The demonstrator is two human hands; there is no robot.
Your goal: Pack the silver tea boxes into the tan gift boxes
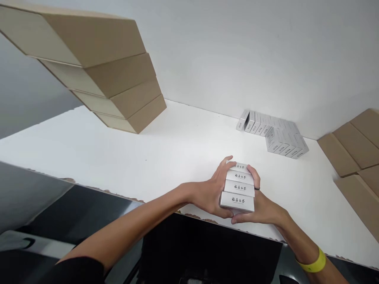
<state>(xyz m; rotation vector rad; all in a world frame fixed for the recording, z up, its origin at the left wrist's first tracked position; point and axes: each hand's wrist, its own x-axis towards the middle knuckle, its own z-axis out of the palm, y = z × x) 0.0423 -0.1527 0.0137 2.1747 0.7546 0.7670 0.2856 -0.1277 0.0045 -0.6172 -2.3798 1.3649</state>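
Between my two hands is a row of several small white boxes [239, 187] with dark printed characters on their faces, near the table's front edge. My left hand [214, 193] wraps the row's left side, with fingers at the far end and the thumb at the near end. From the right, my right hand [262, 203] presses against the row, its thumb also at the near end. A dark ring is on one of its fingers, and a yellow band circles that wrist. The undersides of the boxes are hidden.
Large brown cartons [124, 79] are stacked at the left back. More small white boxes [286, 142] stand in rows against the wall at the right back. Brown cartons [355, 146] lie at the right. The white table [180, 138] has a chipped front edge.
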